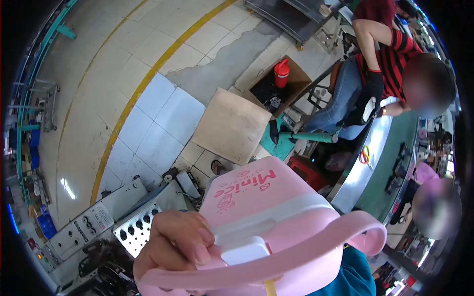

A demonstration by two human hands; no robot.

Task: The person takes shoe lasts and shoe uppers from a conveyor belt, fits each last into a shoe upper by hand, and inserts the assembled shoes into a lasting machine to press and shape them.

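A large pink drink bottle point(256, 190), marked "Minice" in darker pink, fills the lower middle of the view close to the camera. Around its lid runs a white band, with a white push button point(245, 250) near the front. A pink carry handle point(296, 249) arches across the lid. My left hand point(175, 244) is closed at the handle's left end, its fingers curled against the lid beside the button. Part of the grip is hidden behind the handle. My right hand does not show. A narrow yellow strip point(270, 287) appears below the handle.
A control box with knobs point(136, 227) stands at lower left. Beyond the bottle are a square tan board point(232, 126) and a cardboard box point(291, 81) with a red bottle point(282, 73). A seated person in stripes works at the green conveyor point(390, 163) on the right.
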